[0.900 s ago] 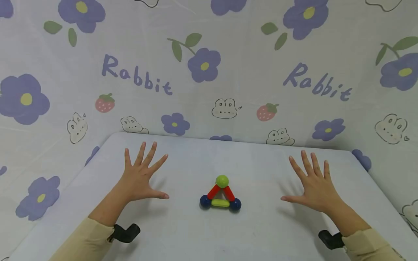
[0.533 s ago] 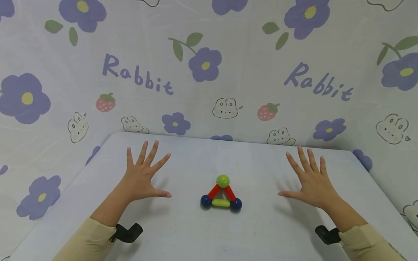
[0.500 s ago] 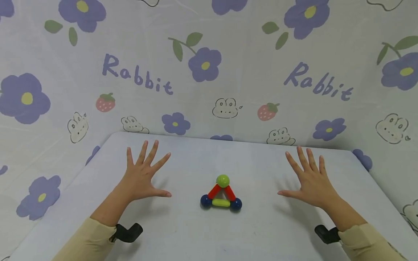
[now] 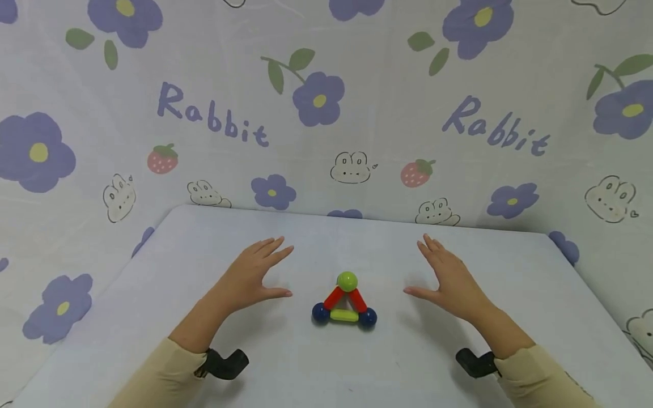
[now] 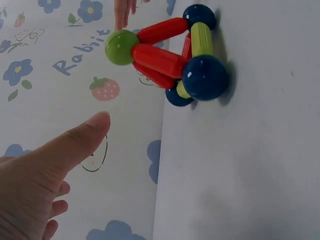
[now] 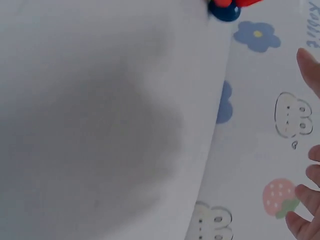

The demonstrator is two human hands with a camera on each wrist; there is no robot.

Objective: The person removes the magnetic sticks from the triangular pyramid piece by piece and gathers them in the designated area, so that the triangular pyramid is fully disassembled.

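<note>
A small pyramid of toy balls and rods (image 4: 344,315) stands on the white table between my hands. Its top is a green ball (image 4: 347,281), joined by red rods (image 5: 161,60) to dark blue balls (image 5: 205,77) at the base, with yellow-green rods linking those. To its left, my left hand (image 4: 250,277) hovers over the table, fingers extended and thumb apart, touching nothing. My right hand (image 4: 454,283) mirrors it on the other side, also apart from the pyramid. In the right wrist view only a blue ball (image 6: 226,11) and bits of red show at the top edge.
The white table (image 4: 306,368) runs back to a cloth backdrop (image 4: 388,85) printed with flowers, rabbits and strawberries. A dark wrist camera (image 4: 227,364) sits at the left cuff, and another wrist camera (image 4: 475,362) at the right.
Both hands have moved inward toward the pyramid from either side. Their spread fingers have drawn closer together and turned to face it. The pyramid itself has stayed in place.
</note>
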